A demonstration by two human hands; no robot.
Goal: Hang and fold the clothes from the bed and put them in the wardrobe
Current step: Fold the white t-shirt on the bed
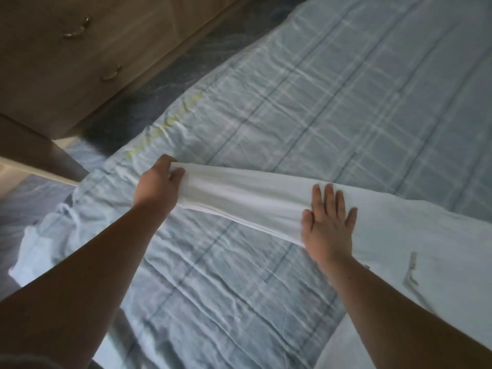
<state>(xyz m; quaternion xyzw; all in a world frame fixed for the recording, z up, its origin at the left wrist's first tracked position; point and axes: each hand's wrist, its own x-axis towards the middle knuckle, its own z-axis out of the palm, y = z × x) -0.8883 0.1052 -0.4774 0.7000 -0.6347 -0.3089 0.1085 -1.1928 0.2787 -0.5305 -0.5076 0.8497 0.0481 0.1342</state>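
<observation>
White cotton garment (266,203) is spread on the pale blue checked bedspread (319,107). Its sleeve end is pinched by left hand (157,185); right hand (328,222) is pressed flat, fingers splayed.

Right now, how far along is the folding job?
Done: nothing visibly folded yet. In hand: the left hand grips the sleeve end of the white garment, the right hand presses it flat on the bed. Left: finishing this fold, the bunched white cloth at the bed's edge, and stowing.
</observation>
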